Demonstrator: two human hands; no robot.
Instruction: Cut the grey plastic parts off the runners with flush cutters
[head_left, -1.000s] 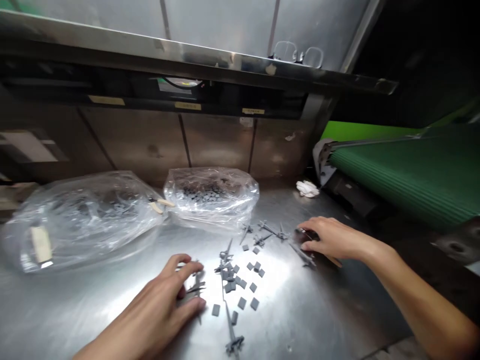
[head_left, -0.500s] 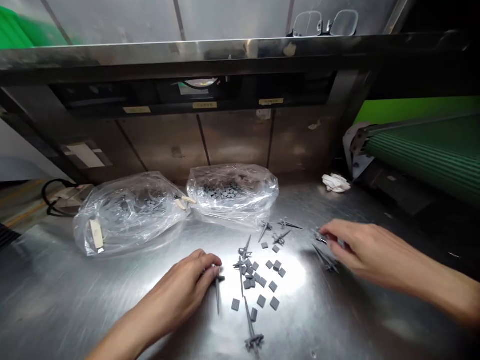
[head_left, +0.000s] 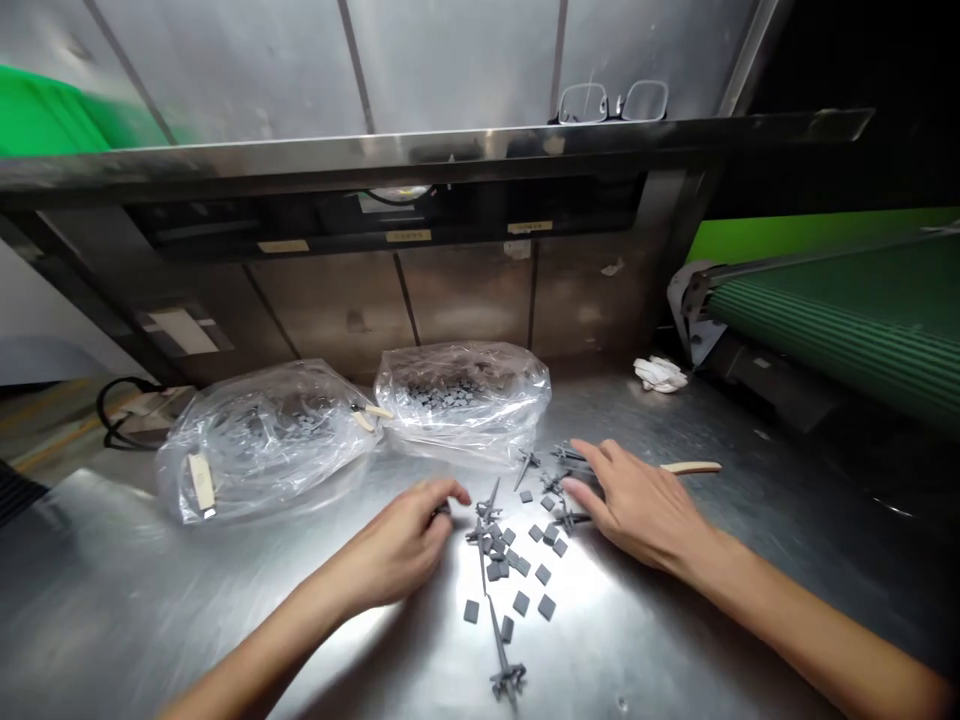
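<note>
My left hand (head_left: 405,540) is curled, with a small dark grey plastic piece (head_left: 442,508) between thumb and fingers; its index finger points forward and most of the piece is hidden. Thumb and index finger apart, my right hand (head_left: 637,500) is low over the metal table, against several grey spiky plastic sprues (head_left: 571,518). From behind that hand sticks out a beige curved handle (head_left: 691,467); its other end is covered. Between the hands lie loose grey square chips (head_left: 521,602), plus more spiky sprues, one (head_left: 504,660) nearest me.
Two clear plastic bags, left (head_left: 270,430) and right (head_left: 461,400), hold grey chips at the back of the table. A crumpled white cloth (head_left: 660,375) lies by a green conveyor belt (head_left: 825,300). Eyeglasses (head_left: 613,103) rest on the ledge above.
My right hand has moved left, and a spiky sprue from the right now lies by its thumb. The beige handle has come into sight. In my left hand, the piece's spike no longer shows.
</note>
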